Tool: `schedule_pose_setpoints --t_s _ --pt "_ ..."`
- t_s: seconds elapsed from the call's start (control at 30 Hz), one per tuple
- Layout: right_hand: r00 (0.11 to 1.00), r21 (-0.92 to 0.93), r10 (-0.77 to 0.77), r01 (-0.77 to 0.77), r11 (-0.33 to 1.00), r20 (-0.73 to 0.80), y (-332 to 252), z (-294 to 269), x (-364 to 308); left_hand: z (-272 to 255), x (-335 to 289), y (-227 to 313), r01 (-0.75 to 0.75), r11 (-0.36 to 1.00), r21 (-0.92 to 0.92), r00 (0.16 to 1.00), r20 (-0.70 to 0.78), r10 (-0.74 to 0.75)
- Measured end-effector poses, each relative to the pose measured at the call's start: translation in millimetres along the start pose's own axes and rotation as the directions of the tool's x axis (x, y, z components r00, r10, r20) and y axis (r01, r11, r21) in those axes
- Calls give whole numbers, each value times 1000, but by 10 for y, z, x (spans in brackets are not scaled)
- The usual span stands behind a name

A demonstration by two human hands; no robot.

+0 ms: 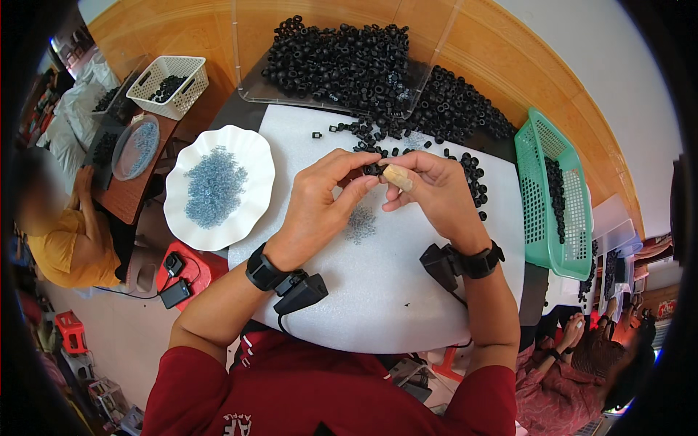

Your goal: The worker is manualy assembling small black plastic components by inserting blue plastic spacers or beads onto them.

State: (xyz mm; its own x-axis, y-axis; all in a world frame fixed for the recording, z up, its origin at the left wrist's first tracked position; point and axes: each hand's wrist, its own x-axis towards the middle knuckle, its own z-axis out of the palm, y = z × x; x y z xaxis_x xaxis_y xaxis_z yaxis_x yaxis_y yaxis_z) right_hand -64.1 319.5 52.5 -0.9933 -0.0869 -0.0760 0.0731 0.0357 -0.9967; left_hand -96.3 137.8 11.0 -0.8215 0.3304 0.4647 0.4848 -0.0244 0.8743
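Left grip point(314, 201) on small black part point(373, 169)

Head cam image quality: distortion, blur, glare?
Head view: fisheye bows the wood panel and darkens the corners; head view: the yellow-clad person's head is blurred out; head view: white work surface bright but not blown out; head view: left hand and right hand look sharp, the black piece between them too small for detail.

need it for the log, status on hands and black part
Left fingers pinch black part. Right fingers at it, grip unclear. Loose parts just beyond, nothing blocking.
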Motion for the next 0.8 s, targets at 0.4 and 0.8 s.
schedule_pose_setpoints --t_s 0.4,0.8 --pt "997 -2 -22 22 1000 76 -32 -41 -22 2 -18 9 140 971 -194 990 42 -135" --pt "990 -56 11 -3 998 141 -87 -130 -36 -33 0 69 54 997 -56 992 117 -47"
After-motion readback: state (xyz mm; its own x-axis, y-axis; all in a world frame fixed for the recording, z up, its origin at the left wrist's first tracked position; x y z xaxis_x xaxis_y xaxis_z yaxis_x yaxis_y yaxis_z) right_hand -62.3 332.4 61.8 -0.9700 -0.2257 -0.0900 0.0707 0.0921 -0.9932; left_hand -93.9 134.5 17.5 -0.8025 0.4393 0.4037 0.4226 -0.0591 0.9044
